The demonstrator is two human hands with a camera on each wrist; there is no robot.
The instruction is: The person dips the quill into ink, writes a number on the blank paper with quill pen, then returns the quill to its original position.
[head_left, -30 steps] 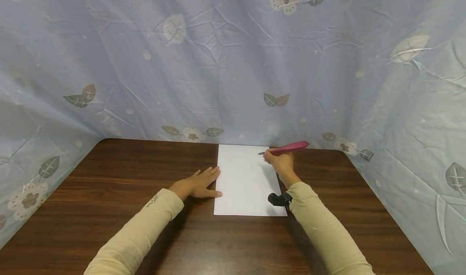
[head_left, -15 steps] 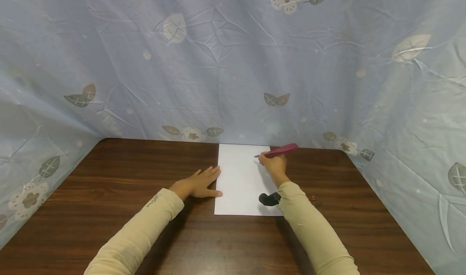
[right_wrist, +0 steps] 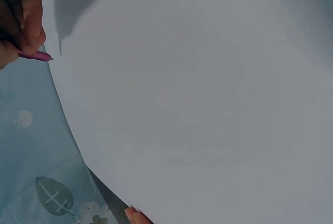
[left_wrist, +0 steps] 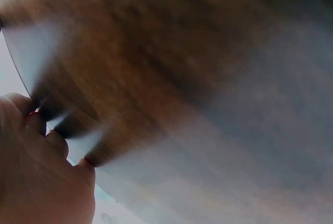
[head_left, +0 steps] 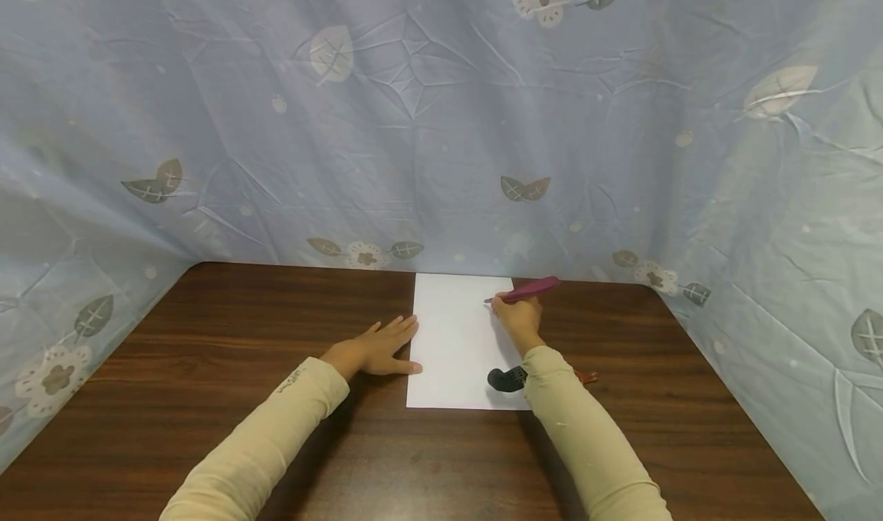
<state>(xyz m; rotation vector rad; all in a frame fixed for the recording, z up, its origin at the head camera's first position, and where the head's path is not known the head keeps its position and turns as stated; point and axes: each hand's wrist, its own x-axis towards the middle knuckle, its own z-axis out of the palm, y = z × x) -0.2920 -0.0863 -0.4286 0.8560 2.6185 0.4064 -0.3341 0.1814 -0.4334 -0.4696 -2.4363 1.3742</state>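
Note:
A white sheet of paper (head_left: 455,352) lies on the dark wooden table, no marks showing on it. My left hand (head_left: 378,350) rests flat with fingers spread, fingertips and thumb on the sheet's left edge. In the left wrist view the same hand (left_wrist: 47,177) is seen at the lower left. My right hand (head_left: 519,318) pinches a magenta pen (head_left: 531,288), broad toward its back end, over the upper right of the paper. In the right wrist view the pen's dark tip (right_wrist: 51,58) sits close over the sheet, beside the hand's shadow.
A dark brown wooden table (head_left: 276,299) spreads around the paper. Pale blue curtains (head_left: 441,161) with leaf and flower prints hang behind it and along both sides. A black curved device (head_left: 507,380) on the right wrist hangs over the paper's lower right.
My right hand and the pen have moved left and slightly toward me, and the pen's tip is lower on the paper. The left hand has stayed in place.

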